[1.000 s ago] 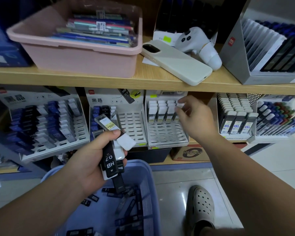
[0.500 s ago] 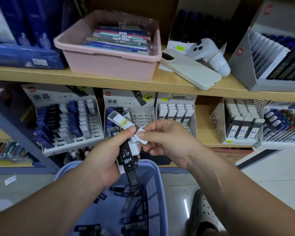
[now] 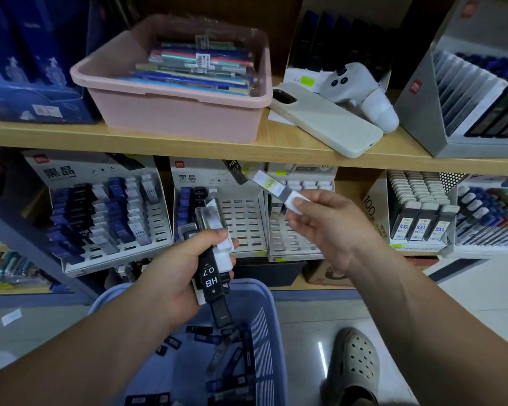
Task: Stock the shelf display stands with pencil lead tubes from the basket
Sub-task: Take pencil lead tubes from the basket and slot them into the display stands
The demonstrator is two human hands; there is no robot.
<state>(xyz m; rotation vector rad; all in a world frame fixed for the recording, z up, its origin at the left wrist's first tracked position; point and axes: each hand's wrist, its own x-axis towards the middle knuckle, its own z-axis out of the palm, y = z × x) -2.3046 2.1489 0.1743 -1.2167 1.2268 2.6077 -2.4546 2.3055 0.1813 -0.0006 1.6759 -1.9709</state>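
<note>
Head view shows the stocking partly done. The left display stand (image 3: pixel 109 212) has most columns filled with dark and white-capped tubes, though slots on its right stand bare. The middle display stand (image 3: pixel 244 221) carries tubes only in its left columns. The stand just right of it (image 3: pixel 294 241) has white caps along its far rows and many open slots nearer. The basket (image 3: pixel 263 323) sits low and near, between the arms, with plenty of loose tubes (image 3: pixel 200 336) on its floor, so I judge that much of the work is left. The left hand (image 3: pixel 176 282) keeps a clenched grip round a bundle of tubes (image 3: pixel 210 278), a black one marked HB 0.7 on top, held above the basket's far rim. The right hand (image 3: pixel 332 230) pinches a single white-capped tube (image 3: pixel 279 190) by its cap, its clear body pointing up and left in front of the half-empty stand. Half a second ago that hand was at the bundle, fingers on this same tube; now it has drawn the tube clear and carried it right and farther off, towards the stand where it had reached a second ago. The tube is not yet in a slot.
</note>
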